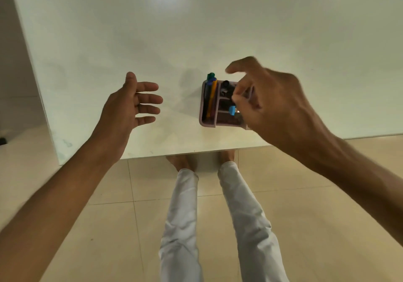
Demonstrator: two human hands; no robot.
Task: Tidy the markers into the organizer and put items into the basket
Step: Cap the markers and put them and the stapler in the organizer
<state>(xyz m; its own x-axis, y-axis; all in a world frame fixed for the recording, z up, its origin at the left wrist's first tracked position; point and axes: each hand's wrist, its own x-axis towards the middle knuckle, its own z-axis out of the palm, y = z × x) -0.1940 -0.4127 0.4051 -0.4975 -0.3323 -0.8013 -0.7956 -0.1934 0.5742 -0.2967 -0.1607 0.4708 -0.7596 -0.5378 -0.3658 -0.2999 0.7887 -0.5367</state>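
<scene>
A small pale pink organizer [207,123] with several compartments sits on the white table near its front edge. Markers [211,94] in green, blue and orange stand in its left slot. Dark items fill the upper right compartment and a light blue piece [232,109] lies lower down. My right hand [272,102] hovers over the organizer's right side, fingers curled and spread, covering part of it; I see nothing held in it. My left hand [133,102] floats to the left of the organizer, palm facing right, fingers apart and empty.
The glossy white table [152,41] fills the upper view, its front edge [196,150] running just below the organizer. Below are beige floor tiles, my legs in white trousers [185,216] and bare feet under the table edge. No basket is in view.
</scene>
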